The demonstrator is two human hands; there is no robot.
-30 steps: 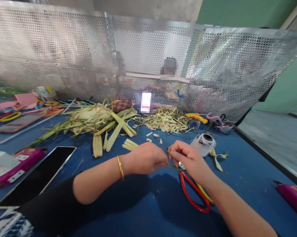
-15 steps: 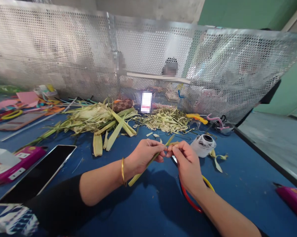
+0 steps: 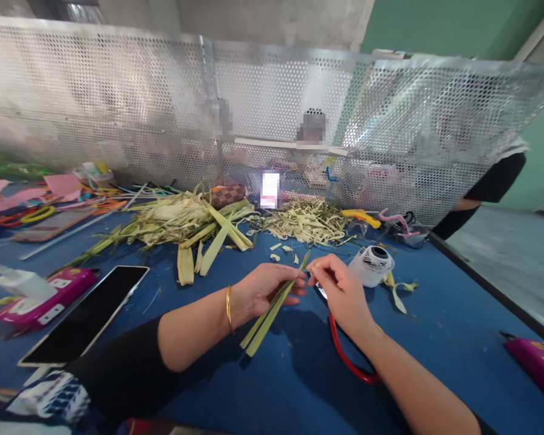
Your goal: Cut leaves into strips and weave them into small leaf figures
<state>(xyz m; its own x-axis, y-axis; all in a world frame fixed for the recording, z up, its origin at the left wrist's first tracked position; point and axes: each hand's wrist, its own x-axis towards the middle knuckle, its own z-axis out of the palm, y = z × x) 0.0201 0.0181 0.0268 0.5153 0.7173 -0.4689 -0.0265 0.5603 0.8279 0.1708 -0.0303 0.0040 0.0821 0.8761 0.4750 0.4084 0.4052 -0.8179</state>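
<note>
My left hand (image 3: pixel 272 289) is closed around a few green leaf strips (image 3: pixel 268 326), pinching them between thumb and fingers. Their pale, broad ends slant down toward me, and a narrow tip rises above the fingers. Close beside that tip, my right hand (image 3: pixel 337 287) has its thumb and fingertips pressed together; what lies between them is too small to make out. Under the right wrist rest red-handled scissors (image 3: pixel 346 361), partly covered by the hand. A spool of white thread (image 3: pixel 370 267) stands just to the right of that hand.
Behind the hands lie a heap of leaf husks (image 3: pixel 163 220) and a pile of thin shreds (image 3: pixel 305 220). A dark-screened phone (image 3: pixel 88 314) and a magenta box (image 3: pixel 67 295) are at left. A perforated metal screen (image 3: pixel 163 121) borders the back; a person's arm (image 3: pixel 493 181) shows beyond it.
The leaf strips have swung into view below my left hand, and their ends now spread apart. The left fingers have opened out somewhat. A person's arm has come into view at right.
</note>
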